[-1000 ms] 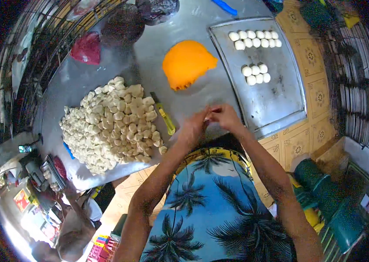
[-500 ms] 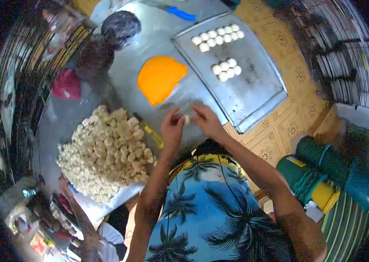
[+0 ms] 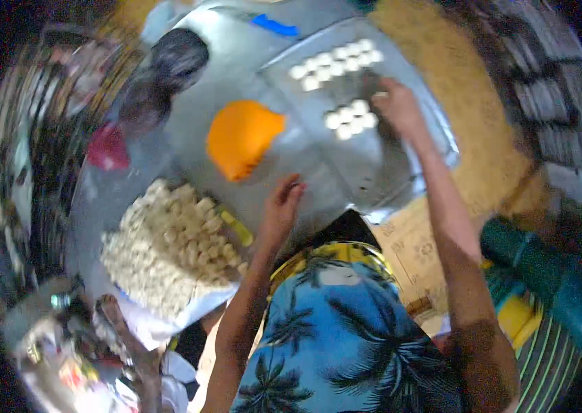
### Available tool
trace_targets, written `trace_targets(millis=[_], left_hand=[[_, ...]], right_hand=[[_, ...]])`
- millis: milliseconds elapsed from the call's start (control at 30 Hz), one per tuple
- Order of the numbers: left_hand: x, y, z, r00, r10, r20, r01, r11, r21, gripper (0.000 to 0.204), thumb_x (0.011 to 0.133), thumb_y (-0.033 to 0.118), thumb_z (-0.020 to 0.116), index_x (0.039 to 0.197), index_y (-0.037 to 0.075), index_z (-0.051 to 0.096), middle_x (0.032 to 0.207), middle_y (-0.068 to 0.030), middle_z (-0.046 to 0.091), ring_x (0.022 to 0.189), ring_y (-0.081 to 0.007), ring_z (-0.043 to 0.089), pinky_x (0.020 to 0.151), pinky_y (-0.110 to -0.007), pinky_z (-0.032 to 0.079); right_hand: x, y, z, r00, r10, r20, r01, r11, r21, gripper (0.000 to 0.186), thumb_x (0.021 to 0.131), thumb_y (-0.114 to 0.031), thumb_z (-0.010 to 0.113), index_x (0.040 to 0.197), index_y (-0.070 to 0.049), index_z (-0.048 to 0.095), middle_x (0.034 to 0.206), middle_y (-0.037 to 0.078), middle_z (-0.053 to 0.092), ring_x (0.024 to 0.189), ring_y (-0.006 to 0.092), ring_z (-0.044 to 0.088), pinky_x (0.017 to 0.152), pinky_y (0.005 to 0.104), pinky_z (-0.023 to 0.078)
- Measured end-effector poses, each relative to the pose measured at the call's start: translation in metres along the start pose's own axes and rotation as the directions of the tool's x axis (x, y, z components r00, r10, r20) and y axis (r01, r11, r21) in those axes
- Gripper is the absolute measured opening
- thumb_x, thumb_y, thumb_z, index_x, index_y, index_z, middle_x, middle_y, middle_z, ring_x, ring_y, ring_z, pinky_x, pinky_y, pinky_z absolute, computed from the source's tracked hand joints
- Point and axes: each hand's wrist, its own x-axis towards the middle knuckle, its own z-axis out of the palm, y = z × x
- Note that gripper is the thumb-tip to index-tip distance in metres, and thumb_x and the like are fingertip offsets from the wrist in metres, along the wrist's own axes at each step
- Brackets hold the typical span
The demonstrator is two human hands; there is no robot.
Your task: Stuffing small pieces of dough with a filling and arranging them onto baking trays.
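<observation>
My right hand (image 3: pixel 396 107) reaches over the metal tray (image 3: pixel 380 155), its fingertips pinched on what looks like a small pale dough ball, just right of the shorter group of white dough balls (image 3: pixel 351 120). A longer double row of dough balls (image 3: pixel 336 64) lies farther back on the tray. My left hand (image 3: pixel 283 205) hovers above the table's near edge, fingers loosely curled with a gap at the thumb and nothing seen in them. To its left rises a big heap of cut dough pieces (image 3: pixel 167 241). Beyond it is a smooth orange, dough-like mass (image 3: pixel 241 138).
A yellow-handled tool (image 3: pixel 237 228) lies beside the heap. A blue object (image 3: pixel 275 26) is at the back of the metal table (image 3: pixel 201 113). Dark (image 3: pixel 182 58) and magenta (image 3: pixel 107 146) lumps lie back left. Another person's hand (image 3: pixel 108 310) is near the heap. Green containers (image 3: pixel 546 265) stand right.
My right hand has moved from beside my left hand, forward and right over the tray. My left hand stays near its place, now without the dough piece. The view has shifted slightly.
</observation>
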Motion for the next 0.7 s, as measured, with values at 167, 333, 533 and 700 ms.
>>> trace_targets(millis=[167, 333, 533, 700], left_hand=[[-0.024, -0.017, -0.040, 0.993, 0.017, -0.116, -0.003, 0.993, 0.120, 0.033, 0.102, 0.019, 0.061, 0.129, 0.001, 0.064, 0.117, -0.0113, 0.072, 0.105, -0.0190, 0.067, 0.095, -0.033, 0.052], [-0.052, 0.018, -0.146, 0.853, 0.263, -0.451, 0.086, 0.780, 0.619, 0.027, 0.094, 0.018, 0.069, 0.117, 0.003, 0.070, 0.100, -0.0136, 0.073, 0.093, -0.0253, 0.070, 0.084, -0.037, 0.054], [-0.010, -0.003, -0.249, 0.677, 0.716, -0.170, 0.130, 0.111, 0.985, 0.025, 0.092, 0.022, 0.066, 0.110, 0.005, 0.068, 0.094, -0.0207, 0.070, 0.083, -0.0391, 0.067, 0.076, -0.049, 0.054], [-0.024, 0.054, -0.221, 0.810, 0.418, -0.412, -0.074, 0.770, 0.634, 0.027, 0.094, 0.025, 0.069, 0.109, 0.003, 0.068, 0.095, -0.0162, 0.071, 0.083, -0.0299, 0.069, 0.073, -0.040, 0.055]], right_hand=[[0.004, 0.021, -0.002, 0.983, -0.039, 0.180, 0.059, 0.993, -0.103, 0.035, 0.092, -0.029, 0.065, 0.109, 0.000, 0.072, 0.095, 0.025, 0.070, 0.090, 0.0407, 0.068, 0.081, 0.0455, 0.053], [-0.069, -0.044, 0.001, 0.998, -0.064, -0.016, 0.065, 0.998, 0.017, 0.036, 0.100, -0.026, 0.060, 0.121, 0.003, 0.065, 0.099, 0.024, 0.067, 0.090, 0.0367, 0.066, 0.080, 0.0442, 0.052], [-0.148, -0.135, 0.079, 0.954, -0.149, 0.258, 0.037, 0.919, 0.392, 0.024, 0.096, -0.019, 0.065, 0.108, 0.000, 0.071, 0.094, 0.015, 0.069, 0.085, 0.0269, 0.068, 0.079, 0.0363, 0.054], [-0.162, -0.174, 0.093, 0.916, -0.115, 0.384, -0.009, 0.952, 0.305, 0.020, 0.090, -0.010, 0.067, 0.107, 0.001, 0.071, 0.099, 0.018, 0.069, 0.090, 0.0336, 0.069, 0.081, 0.0386, 0.055]])
